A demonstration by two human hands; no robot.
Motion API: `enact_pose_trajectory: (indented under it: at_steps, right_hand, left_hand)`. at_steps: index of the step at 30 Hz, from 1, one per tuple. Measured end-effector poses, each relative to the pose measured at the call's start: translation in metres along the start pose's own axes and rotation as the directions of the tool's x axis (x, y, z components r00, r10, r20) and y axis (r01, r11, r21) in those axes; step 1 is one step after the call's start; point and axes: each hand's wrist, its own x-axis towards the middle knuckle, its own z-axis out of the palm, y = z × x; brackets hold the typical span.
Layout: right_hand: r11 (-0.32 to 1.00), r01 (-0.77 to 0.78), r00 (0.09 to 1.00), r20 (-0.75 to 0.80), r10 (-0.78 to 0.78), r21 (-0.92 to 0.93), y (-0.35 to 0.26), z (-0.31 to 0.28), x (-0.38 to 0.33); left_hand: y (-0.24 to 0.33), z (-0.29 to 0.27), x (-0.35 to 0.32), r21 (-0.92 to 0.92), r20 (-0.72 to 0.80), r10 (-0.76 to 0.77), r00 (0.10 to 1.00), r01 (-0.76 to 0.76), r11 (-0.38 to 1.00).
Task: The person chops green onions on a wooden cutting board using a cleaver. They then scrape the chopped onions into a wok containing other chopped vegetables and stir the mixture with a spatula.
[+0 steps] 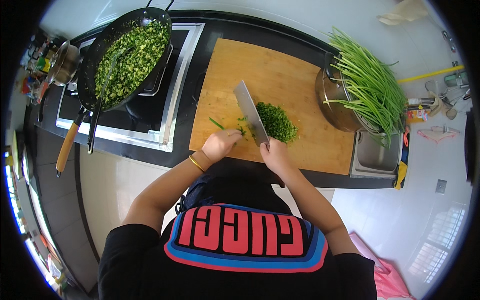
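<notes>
My right hand (pixel 275 153) grips a cleaver (pixel 251 114) by its handle, the broad blade standing on edge and slanting away to the far left. To the right of the blade sits a heap of finely chopped green chives (pixel 276 122). My left hand (pixel 220 145), with a gold bangle at the wrist, is closed at the blade's left side, its fingertips pinching a few green chive pieces (pixel 242 130). One longer chive stem (pixel 216 123) sticks out beyond its knuckles. All this is on a wooden cutting board (pixel 320 150).
A wok (pixel 90 100) of chopped greens and yellow bits, with a spatula (pixel 102 95) in it, stands on the stove at left. Whole chives (pixel 370 82) lie across a steel pot (pixel 325 95) at right. Beyond is a small sink (pixel 377 155). A saucepan (pixel 64 64) stands far left.
</notes>
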Motion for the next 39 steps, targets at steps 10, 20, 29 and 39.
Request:
enact_pose_trajectory:
  at_steps: [10, 20, 29, 39]
  right_hand:
    - [0.999, -0.022, 0.997, 0.071, 0.02, 0.027, -0.003, -0.031, -0.025]
    - [0.999, -0.027, 0.99, 0.137, 0.033, -0.039, -0.014, -0.03, -0.042]
    - [0.999, -0.006, 0.979, 0.202, 0.014, -0.039, -0.017, -0.023, -0.049]
    - [0.998, -0.053, 0.998, 0.043, 0.052, 0.023, -0.008, -0.032, -0.049]
  left_hand:
    - [0.01, -0.007, 0.015, -0.303, -0.026, -0.436, 0.9, 0.408, 0.861]
    - [0.001, -0.034, 0.008, -0.018, -0.061, -0.354, 0.933, 0.353, 0.935]
    - [-0.006, -0.035, -0.01, 0.217, 0.085, -0.405, 0.91, 0.38, 0.899]
    - [-0.004, -0.028, 0.005, 0.201, -0.09, -0.575, 0.813, 0.581, 0.789]
